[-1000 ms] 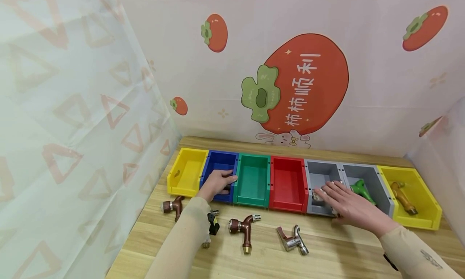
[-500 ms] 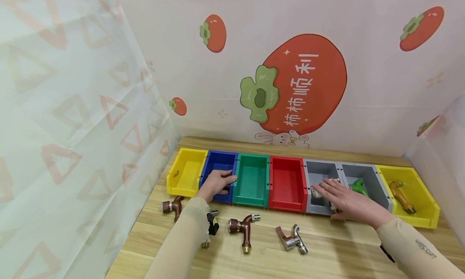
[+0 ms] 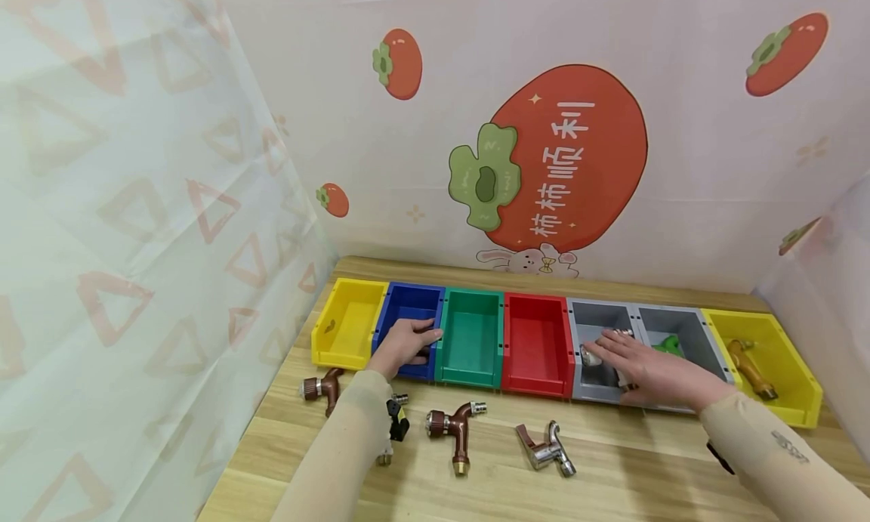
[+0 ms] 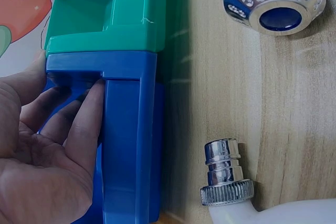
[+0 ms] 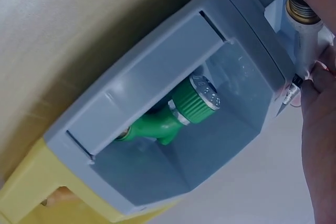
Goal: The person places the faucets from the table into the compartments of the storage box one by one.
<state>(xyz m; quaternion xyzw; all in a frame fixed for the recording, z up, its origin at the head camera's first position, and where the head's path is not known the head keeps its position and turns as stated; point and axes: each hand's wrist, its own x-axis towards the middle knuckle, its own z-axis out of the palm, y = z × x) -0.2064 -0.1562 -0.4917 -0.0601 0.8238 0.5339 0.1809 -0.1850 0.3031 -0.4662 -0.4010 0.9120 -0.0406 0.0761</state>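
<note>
My left hand (image 3: pixel 405 343) reaches into the blue bin (image 4: pixel 128 145). Its thumb touches the top rim beside the green bin (image 4: pixel 107 40) and its fingers lie against the inner wall, pinching that side. Over the left grey bin (image 3: pixel 598 314) is my right hand (image 3: pixel 649 367), holding a white faucet (image 5: pixel 307 45) with a threaded end. The thumb sits near the thread and the fingers are on the other side. A round knob (image 3: pixel 590 356) shows left of the fingertips; the hand covers much of the faucet.
The right grey bin holds a green faucet (image 5: pixel 157 124); the right yellow bin holds an orange-yellow faucet (image 3: pixel 751 367). A red bin (image 3: pixel 538 386) stands mid-row. Lying in front are brown faucets (image 3: pixel 461 435), a chrome faucet (image 3: pixel 546 452) and a white-and-black faucet (image 3: pixel 397 424), partly behind the left sleeve.
My right hand has shifted slightly left and lower over the left grey bin with the white faucet. The left hand stays at the blue bin.
</note>
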